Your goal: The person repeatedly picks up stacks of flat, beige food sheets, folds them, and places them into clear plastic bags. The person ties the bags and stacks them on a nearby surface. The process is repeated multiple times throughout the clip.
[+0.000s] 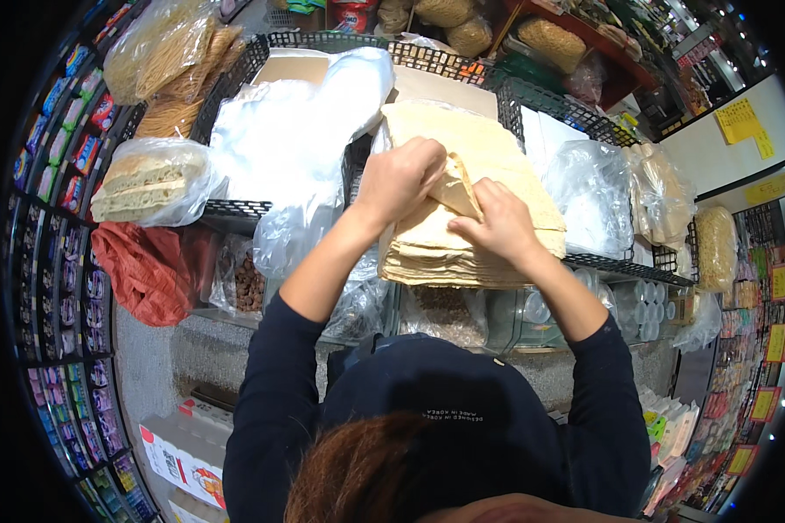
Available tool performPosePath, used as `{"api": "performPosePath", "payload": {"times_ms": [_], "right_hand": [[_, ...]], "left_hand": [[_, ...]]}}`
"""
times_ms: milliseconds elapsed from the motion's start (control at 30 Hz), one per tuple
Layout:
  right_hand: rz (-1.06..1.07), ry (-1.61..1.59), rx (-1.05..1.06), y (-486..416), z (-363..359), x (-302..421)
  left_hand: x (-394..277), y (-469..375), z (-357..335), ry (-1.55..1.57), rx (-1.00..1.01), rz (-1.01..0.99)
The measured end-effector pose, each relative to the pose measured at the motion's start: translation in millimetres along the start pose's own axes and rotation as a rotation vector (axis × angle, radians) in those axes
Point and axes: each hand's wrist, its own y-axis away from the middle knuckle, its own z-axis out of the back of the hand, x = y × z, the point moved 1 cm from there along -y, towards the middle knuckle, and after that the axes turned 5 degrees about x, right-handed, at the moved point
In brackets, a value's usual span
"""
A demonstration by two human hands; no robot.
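Note:
A thick stack of pale yellow sheets, apparently tofu skin (pixel 484 140), lies in front of me on a black plastic crate. A folded or rolled part of a sheet (pixel 454 186) rises from its top between my hands. My left hand (pixel 402 176) grips the upper left end of this fold with curled fingers. On the fold's lower right end, my right hand (pixel 497 219) has its fingers behind and its thumb in front. How many layers the fold has, I cannot tell. White plastic bags (pixel 281 131) are heaped left of the stack.
Bagged spongy slabs (pixel 147 176) and dried noodle bundles (pixel 176 59) are at the left, above a red bag (pixel 144 271). A clear plastic bag (pixel 589 189) lies right of the stack. Below the crates (pixel 235 208) are clear bins with bagged goods (pixel 445 314). A printed carton (pixel 183 457) stands at lower left.

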Motion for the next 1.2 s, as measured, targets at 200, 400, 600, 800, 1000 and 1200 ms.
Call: {"api": "performPosePath", "payload": {"times_ms": [200,400,600,800,1000,1200], "right_hand": [[-0.270,-0.407,0.015,-53.4,18.2,-56.2],[-0.426,-0.063,-0.190,-167.9,105.7,-214.1],[-0.456,0.286,-0.455,-238.3,222.2,-234.8],[0.052,0.375,-0.494,-195.9,267.3,-159.1],[0.309,0.370,-0.393,-53.0,160.6,-32.1],[0.412,-0.182,0.103,68.0,49.0,72.3]], "left_hand": [[-19.6,53.3,-11.6,-0.013,0.373,0.057],[-20.1,63.4,-13.1,-0.023,0.306,0.038],[-19.1,67.0,-14.6,-0.019,0.296,0.027],[-15.1,57.4,-11.6,0.093,0.385,0.069],[-5.4,22.6,9.4,-0.008,-0.130,0.005],[-11.7,53.2,10.8,0.209,0.375,-0.171]]}}
